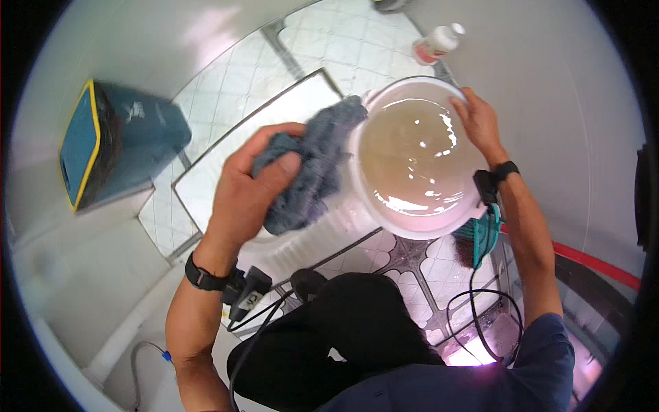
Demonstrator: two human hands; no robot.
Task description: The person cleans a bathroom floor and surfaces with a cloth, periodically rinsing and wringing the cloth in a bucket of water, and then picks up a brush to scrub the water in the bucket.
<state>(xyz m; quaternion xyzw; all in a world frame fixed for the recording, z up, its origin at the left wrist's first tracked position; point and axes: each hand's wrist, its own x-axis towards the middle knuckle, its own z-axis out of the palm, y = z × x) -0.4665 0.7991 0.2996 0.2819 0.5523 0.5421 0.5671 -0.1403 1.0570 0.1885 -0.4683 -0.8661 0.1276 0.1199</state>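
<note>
My left hand is closed around a wet-looking, bunched grey-blue cloth, the thumb pressed on top. The cloth hangs close to the left side of a white plastic bucket, and its far end comes up near the rim. Cloudy, pale brownish water fills much of the bucket, with light glinting on it. On the bucket's far right side, my right hand grips the rim, fingers curled over the edge.
A dark blue bin with a yellow rim lies tipped at the left. Behind the bucket stands a white bottle with a red label. A green broom head is below my right forearm. Black cables loop over the tiled floor.
</note>
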